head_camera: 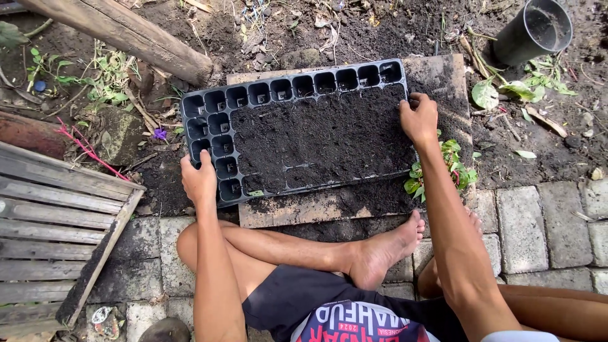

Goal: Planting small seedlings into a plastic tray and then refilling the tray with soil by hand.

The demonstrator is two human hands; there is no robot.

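A black plastic seedling tray (209, 104) lies on a wooden board (437, 76) in front of me, most of its cells heaped with dark soil (323, 136). The far row and the left cells are bare. My left hand (198, 178) grips the tray's near left edge. My right hand (418, 117) holds the tray's right edge, fingers curled over the rim. I sit cross-legged, one bare foot (386, 250) just below the board.
A thick log (126, 35) lies at the upper left and a wooden pallet (54, 234) at the left. A grey plastic pot (535, 28) lies tipped at the upper right. Small green plants (453, 168) grow beside the board. Paving bricks (532, 221) lie under me.
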